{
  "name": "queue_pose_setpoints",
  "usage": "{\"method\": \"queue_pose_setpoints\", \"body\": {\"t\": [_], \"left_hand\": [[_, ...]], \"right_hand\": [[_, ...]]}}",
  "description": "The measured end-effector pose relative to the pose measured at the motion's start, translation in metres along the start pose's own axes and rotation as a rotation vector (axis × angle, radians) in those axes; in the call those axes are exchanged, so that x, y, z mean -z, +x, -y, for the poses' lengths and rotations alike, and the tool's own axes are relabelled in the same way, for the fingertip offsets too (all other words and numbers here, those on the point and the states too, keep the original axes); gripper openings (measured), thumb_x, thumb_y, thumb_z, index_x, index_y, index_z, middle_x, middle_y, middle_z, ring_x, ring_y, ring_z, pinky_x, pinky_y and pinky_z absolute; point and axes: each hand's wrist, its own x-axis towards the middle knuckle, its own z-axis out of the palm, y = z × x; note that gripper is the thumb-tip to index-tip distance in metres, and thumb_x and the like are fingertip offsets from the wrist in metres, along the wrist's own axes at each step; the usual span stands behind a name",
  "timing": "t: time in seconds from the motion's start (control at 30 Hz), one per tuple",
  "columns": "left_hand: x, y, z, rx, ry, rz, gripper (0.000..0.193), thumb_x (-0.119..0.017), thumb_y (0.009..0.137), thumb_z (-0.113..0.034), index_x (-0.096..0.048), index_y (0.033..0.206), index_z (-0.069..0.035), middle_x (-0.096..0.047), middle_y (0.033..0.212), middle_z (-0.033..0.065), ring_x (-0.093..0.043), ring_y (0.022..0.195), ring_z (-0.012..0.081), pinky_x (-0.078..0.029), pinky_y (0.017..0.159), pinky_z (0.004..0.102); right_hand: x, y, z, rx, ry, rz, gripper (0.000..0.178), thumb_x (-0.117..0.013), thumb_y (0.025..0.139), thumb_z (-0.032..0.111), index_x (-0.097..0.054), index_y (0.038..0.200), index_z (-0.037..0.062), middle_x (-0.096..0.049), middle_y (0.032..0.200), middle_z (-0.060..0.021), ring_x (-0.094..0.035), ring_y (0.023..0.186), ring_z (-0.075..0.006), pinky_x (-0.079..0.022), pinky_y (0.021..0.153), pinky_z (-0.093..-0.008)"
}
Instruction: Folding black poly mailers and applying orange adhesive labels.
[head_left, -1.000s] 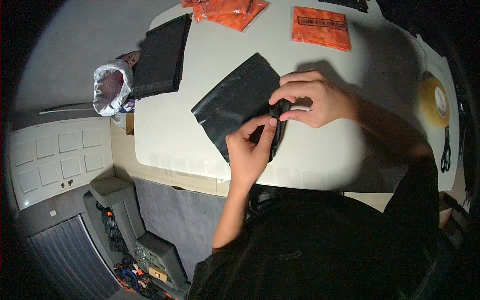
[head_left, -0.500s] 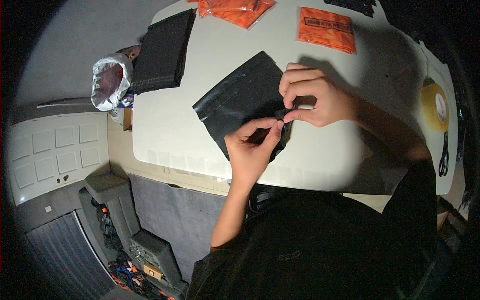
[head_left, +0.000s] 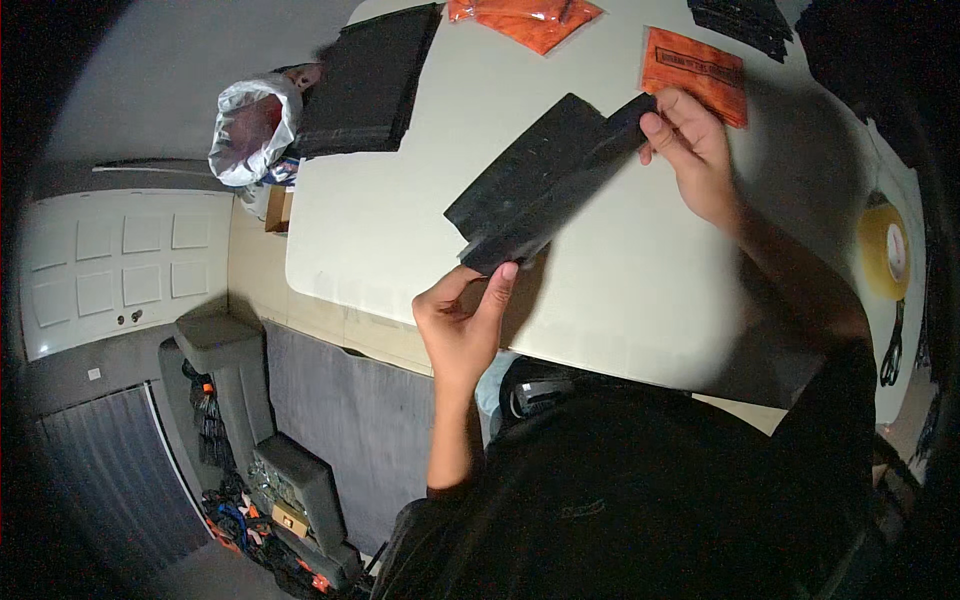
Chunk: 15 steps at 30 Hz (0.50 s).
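Note:
Over the white table lies a flat black plastic mailing bag point(head_left: 530, 160), its near edge lifted and slanting up to the right. The lower left corner of that edge is pinched between thumb and fingers of my left hand point(head_left: 465, 315). At the upper right corner, my right hand point(head_left: 690, 150) grips the bag the same way. Just beyond the right hand sits an orange item in a clear packet point(head_left: 695, 75), partly covered by the fingers. Whether anything is inside the black bag is hidden.
A stack of black bags point(head_left: 365, 85) lies at the table's point(head_left: 620, 300) far left, beside a bin with a white liner point(head_left: 225, 140). More orange packets point(head_left: 540, 20) and black bags point(head_left: 740, 22) lie at the back. Yellow tape point(head_left: 882, 245) and scissors point(head_left: 891, 345) are at right.
My hands have moved apart from a shared pinch at the bag's right edge. They now stretch one edge between them, left hand lower left, right hand upper right. The view has shifted slightly.

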Motion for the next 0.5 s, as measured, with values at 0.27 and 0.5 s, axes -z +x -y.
{"method": "queue_pose_setpoints", "body": {"t": [0.27,0.5], "left_hand": [[-0.011,-0.004,-0.009,0.075,-0.237,-0.077,0.013,-0.083,0.091,-0.006,-0.077,0.083,0.003,-0.066,0.071,-0.004,-0.051,0.065,0.0022,-0.037,0.059,0.0192],[-0.021,0.003,-0.024,0.083,-0.217,-0.027,0.014,-0.088,0.084,-0.006,-0.08,0.087,0.005,-0.078,0.08,0.0067,-0.065,0.071,0.0059,-0.051,0.067,0.0209]], "right_hand": [[0.012,0.002,-0.007,-0.128,-0.033,0.045,0.02,-0.067,0.104,0.02,-0.062,0.112,0.0029,-0.066,0.105,-0.0031,-0.06,0.089,-0.0089,-0.049,0.077,-0.0247],[-0.022,-0.004,0.062,0.51,-0.838,0.256,0.051,-0.075,0.09,0.016,-0.061,0.137,0.0044,-0.055,0.15,-0.0152,-0.051,0.137,-0.0327,-0.043,0.111,-0.0448]]}}
